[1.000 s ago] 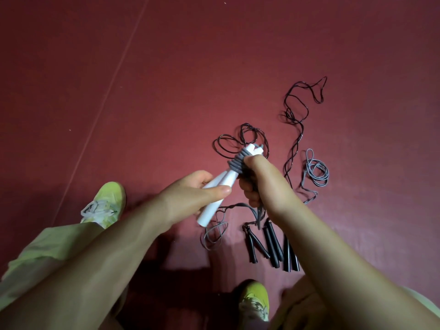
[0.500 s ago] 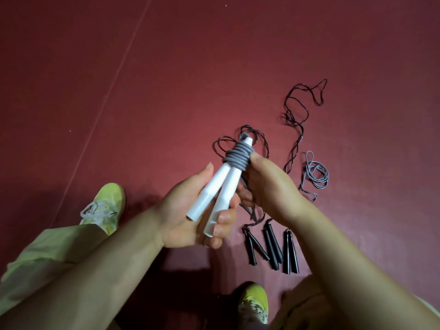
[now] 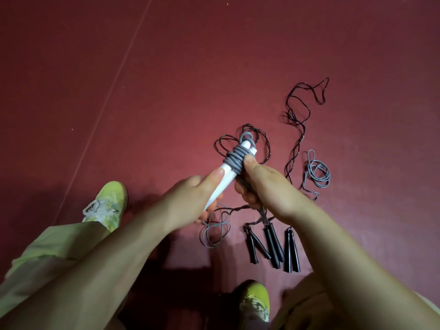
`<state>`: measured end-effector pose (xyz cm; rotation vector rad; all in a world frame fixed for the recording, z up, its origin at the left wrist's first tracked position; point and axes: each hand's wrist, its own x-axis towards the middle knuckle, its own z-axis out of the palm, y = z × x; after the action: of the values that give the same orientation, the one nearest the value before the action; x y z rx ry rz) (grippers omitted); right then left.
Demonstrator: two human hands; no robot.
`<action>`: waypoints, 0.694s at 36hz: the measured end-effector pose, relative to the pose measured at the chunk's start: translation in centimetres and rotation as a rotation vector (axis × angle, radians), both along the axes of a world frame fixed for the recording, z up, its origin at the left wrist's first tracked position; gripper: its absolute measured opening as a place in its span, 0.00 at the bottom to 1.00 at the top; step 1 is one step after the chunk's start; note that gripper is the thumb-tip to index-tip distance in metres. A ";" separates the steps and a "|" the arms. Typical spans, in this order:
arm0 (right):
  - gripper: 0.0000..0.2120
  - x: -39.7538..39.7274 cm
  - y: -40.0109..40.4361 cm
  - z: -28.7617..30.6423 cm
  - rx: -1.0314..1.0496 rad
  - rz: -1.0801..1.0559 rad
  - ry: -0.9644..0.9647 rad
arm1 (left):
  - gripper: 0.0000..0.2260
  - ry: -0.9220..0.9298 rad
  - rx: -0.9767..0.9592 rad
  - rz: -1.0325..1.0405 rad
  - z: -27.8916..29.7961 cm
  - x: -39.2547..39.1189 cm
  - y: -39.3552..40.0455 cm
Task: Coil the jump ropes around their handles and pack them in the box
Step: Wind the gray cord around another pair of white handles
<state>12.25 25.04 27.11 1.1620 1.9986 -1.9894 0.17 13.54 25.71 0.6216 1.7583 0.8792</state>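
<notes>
My left hand (image 3: 190, 203) grips the lower ends of a pair of white jump-rope handles (image 3: 225, 179), held above the floor and tilted up to the right. A grey rope (image 3: 237, 157) is wound in several turns around their upper part. My right hand (image 3: 264, 186) grips the rope beside the coil, thumb pressed against it. More grey rope lies loose on the floor (image 3: 317, 173) and below my left hand (image 3: 214, 232). Three pairs of black handles (image 3: 273, 248) lie on the floor with thin black ropes (image 3: 297, 129) trailing away. No box is in view.
The floor is dark red (image 3: 119, 91) with a thin pale line running diagonally at the left. My two yellow-green shoes (image 3: 107, 203) (image 3: 254, 303) and light green trouser legs fill the lower edge.
My left hand has rolled over the handles, now showing its back. The handle pair has tilted further right, and the grey coil has gained a loop at the top.
</notes>
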 end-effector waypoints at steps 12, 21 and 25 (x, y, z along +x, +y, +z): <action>0.31 -0.2 -0.3 -0.2 0.020 -0.059 -0.127 | 0.20 0.435 -0.041 -0.117 -0.6 -0.3 -0.3; 0.18 -0.4 -0.8 -0.2 -0.048 -0.232 0.045 | 0.21 -0.019 0.008 -0.101 0.3 -0.2 -0.2; 0.13 -0.4 -0.9 -0.1 -0.151 -0.311 0.197 | 0.24 -0.692 0.050 -0.019 0.9 0.1 -0.5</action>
<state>11.88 24.16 26.98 1.3585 1.7979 -2.4437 0.32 13.06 26.61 0.3049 1.1062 0.9798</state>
